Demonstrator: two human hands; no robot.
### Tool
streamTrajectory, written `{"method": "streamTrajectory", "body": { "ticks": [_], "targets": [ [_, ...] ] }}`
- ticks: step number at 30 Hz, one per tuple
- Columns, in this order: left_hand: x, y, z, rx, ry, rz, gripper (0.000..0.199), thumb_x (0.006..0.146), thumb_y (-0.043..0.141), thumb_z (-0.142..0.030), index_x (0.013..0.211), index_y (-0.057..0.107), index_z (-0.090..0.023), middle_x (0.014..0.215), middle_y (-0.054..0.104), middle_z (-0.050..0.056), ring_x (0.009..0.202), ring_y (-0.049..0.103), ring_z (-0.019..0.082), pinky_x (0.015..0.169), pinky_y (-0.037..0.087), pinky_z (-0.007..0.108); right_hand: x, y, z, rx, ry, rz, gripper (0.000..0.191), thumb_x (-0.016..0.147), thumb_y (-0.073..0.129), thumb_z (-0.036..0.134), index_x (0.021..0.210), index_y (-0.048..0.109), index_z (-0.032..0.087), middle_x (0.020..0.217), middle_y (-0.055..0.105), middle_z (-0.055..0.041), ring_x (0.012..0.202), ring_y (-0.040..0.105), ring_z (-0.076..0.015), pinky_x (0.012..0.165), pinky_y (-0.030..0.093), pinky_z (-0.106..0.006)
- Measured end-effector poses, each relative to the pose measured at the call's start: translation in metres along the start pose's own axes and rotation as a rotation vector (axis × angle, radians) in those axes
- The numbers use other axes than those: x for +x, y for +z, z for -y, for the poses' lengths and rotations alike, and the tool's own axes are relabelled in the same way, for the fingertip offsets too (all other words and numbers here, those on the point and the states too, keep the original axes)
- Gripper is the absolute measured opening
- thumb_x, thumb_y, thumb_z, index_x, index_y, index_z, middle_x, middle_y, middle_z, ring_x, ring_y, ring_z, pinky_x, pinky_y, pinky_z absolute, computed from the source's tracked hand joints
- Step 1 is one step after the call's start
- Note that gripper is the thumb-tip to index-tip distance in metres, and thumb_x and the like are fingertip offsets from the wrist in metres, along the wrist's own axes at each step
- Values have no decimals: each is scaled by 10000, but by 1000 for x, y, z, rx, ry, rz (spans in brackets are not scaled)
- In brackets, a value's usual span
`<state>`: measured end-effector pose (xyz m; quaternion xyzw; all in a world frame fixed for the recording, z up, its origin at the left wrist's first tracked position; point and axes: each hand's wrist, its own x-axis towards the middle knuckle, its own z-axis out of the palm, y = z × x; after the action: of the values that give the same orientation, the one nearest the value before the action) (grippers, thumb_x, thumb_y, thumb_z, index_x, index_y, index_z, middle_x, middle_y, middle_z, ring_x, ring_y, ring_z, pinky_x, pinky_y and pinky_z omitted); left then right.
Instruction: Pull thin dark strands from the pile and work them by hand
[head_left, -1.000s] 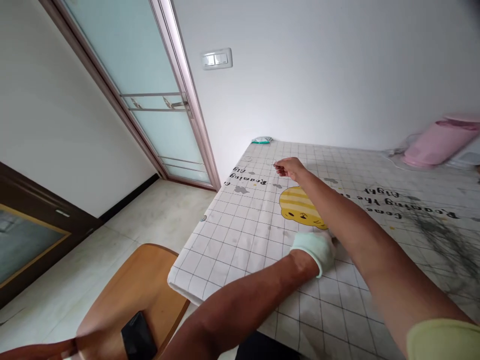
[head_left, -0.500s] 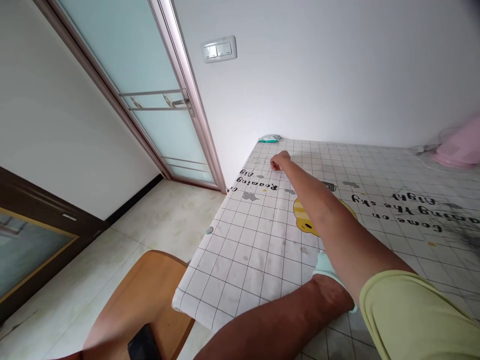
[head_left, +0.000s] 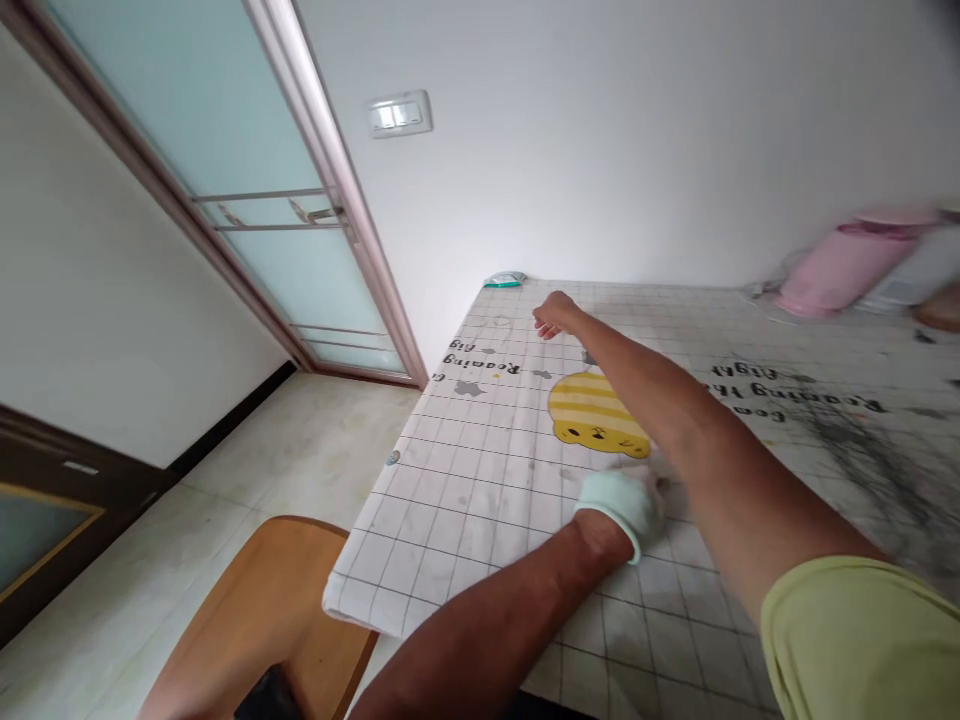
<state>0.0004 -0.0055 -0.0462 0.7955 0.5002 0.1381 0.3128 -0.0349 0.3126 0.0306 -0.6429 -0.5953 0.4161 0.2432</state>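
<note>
My left hand (head_left: 622, 500) wears a pale mint glove and is low over the checked tablecloth (head_left: 465, 500), just in front of a printed yellow striped bear. Its fingers are blurred and mostly turned away, so their pose is unclear. Farther off, my bare right hand (head_left: 553, 316) reaches over the back left part of the table. Its fingers are loosely bent downward with small gaps between them, and I see nothing in them. A faint pale loop (head_left: 501, 322) lies on the cloth to its left. Beyond it, a white and green packet (head_left: 505, 279) rests at the corner.
A wooden chair (head_left: 262, 590) with a black object (head_left: 268, 697) on it stands at the lower left. Blurred pink containers (head_left: 840, 265) stand at the back right. A small round badge (head_left: 394, 457) sits on the table's left edge. Behind are a glass door (head_left: 262, 260) and a wall switch (head_left: 400, 114).
My view has swung to the right, bringing more pink containers in. My right hand has loosened from a fist. My gloved left hand has come out from behind the right forearm.
</note>
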Motion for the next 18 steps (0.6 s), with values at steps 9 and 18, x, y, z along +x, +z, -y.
{"method": "streamTrajectory", "body": {
  "ticks": [9, 18],
  "targets": [
    [-6, -6, -4, 223, -200, -54, 432, 1116, 421, -451, 1119, 794, -234, 1106, 809, 105, 1035, 742, 273, 852, 524, 333, -112, -254, -142, -390, -55, -111, 166, 912, 806, 26, 784, 718, 83, 645, 698, -89, 630, 688, -198, 693, 576, -338],
    [-13, 1, 6, 316, -251, -196, 342, 1071, 499, -409, 927, 774, -265, 858, 767, -1, 742, 651, 182, 682, 407, 292, -159, -343, -266, -591, -52, -209, 213, 854, 781, -41, 732, 724, 124, 679, 692, -88, 820, 647, -223, 779, 464, -319]
  ]
}}
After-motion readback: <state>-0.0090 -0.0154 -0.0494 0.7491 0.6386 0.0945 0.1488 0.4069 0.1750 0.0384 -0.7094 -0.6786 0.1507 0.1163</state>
